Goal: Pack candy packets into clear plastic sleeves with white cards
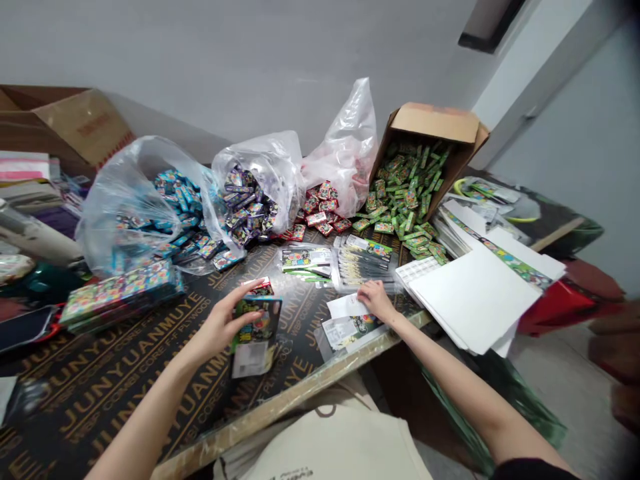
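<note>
My left hand (pixel 226 321) is closed around a small stack of colourful packets (pixel 256 328) held upright on the dark plywood table (pixel 100 387), with a red packet on top. My right hand (pixel 374 298) rests with curled fingers on a white paper slip (pixel 345 307) lying over clear sleeves with printed cards (pixel 345 330) near the table's front edge. Whether it grips the slip is not clear.
Clear bags of blue packets (pixel 170 200), purple packets (pixel 247 203) and red packets (pixel 325 207) stand at the back. A tipped cardboard box (pixel 430 127) spills green packets (pixel 407 193). Stacked white sheets (pixel 470 293) lie right; a colourful stack (pixel 120 293) lies left.
</note>
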`<state>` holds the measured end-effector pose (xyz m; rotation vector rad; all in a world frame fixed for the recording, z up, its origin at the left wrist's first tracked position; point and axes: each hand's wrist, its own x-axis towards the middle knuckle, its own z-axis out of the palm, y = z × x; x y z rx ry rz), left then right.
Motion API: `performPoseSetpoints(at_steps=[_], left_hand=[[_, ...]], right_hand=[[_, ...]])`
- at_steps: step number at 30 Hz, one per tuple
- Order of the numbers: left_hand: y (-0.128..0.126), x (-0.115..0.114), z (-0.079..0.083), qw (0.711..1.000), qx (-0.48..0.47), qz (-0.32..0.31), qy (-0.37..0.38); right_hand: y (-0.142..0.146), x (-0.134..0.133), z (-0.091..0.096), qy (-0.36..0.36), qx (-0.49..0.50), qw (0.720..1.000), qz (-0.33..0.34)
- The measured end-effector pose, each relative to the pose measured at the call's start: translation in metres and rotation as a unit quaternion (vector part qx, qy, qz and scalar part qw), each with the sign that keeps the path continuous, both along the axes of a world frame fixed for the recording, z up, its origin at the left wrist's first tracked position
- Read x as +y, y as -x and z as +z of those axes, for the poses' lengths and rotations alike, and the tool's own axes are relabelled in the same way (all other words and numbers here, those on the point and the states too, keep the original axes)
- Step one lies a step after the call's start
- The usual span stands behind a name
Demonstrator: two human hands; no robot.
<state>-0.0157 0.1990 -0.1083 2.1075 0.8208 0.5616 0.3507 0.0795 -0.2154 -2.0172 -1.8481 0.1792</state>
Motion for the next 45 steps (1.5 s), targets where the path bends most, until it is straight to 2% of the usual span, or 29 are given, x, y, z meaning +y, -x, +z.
performPoseSetpoints(at_steps=[5,7,9,11,14,16,18,21,24,26,28,30,31,34,40,43,45], left_hand=[[0.006,-0.013,-0.012,0.993,-0.075,0.083,0.022],[0.005,-0.021,-0.017,0.992,-0.079,0.100,0.023],[0.004,-0.027,-0.019,0.990,-0.080,0.115,0.014],[0.005,-0.032,-0.018,0.987,-0.088,0.137,0.000],[0.008,-0.041,-0.015,0.979,-0.107,0.171,-0.022],[0.010,-0.046,-0.013,0.977,-0.119,0.173,-0.042],[0.011,-0.051,-0.012,0.976,-0.127,0.163,-0.063],[0.012,-0.056,-0.008,0.977,-0.124,0.152,-0.081],[0.015,-0.056,-0.004,0.981,-0.115,0.142,-0.061],[0.017,-0.055,-0.003,0.981,-0.118,0.153,-0.029],[0.019,-0.053,-0.003,0.977,-0.129,0.169,0.006],[0.021,-0.053,-0.003,0.976,-0.137,0.169,0.025],[0.021,-0.053,-0.003,0.977,-0.137,0.162,0.027],[0.021,-0.056,-0.003,0.980,-0.127,0.151,0.016],[0.015,-0.058,-0.003,0.969,-0.114,0.220,-0.001],[0.013,-0.056,-0.006,0.964,-0.140,0.228,0.018],[0.011,-0.059,-0.013,0.955,-0.168,0.239,0.055]], right_hand=[[-0.004,-0.006,0.015,0.000,0.039,0.999,0.019],[-0.003,-0.002,0.028,0.001,0.056,0.998,0.020],[0.009,0.008,0.047,-0.033,0.069,0.997,-0.007],[0.037,0.019,0.068,-0.076,0.116,0.990,-0.013],[0.101,0.035,0.095,-0.075,0.261,0.960,0.061],[0.144,0.042,0.103,-0.059,0.344,0.929,0.123],[0.176,0.048,0.106,-0.063,0.392,0.903,0.162],[0.194,0.059,0.114,-0.070,0.414,0.889,0.182],[0.190,0.077,0.135,0.000,0.418,0.880,0.226],[0.187,0.090,0.150,0.101,0.410,0.859,0.290],[0.188,0.101,0.159,0.217,0.386,0.823,0.355],[0.192,0.109,0.162,0.307,0.354,0.792,0.392],[0.195,0.112,0.161,0.337,0.336,0.785,0.396],[0.203,0.119,0.155,0.379,0.296,0.787,0.386],[0.207,0.123,0.150,0.383,0.275,0.792,0.387],[0.208,0.121,0.146,0.363,0.280,0.805,0.377],[0.210,0.114,0.141,0.341,0.321,0.810,0.352]])
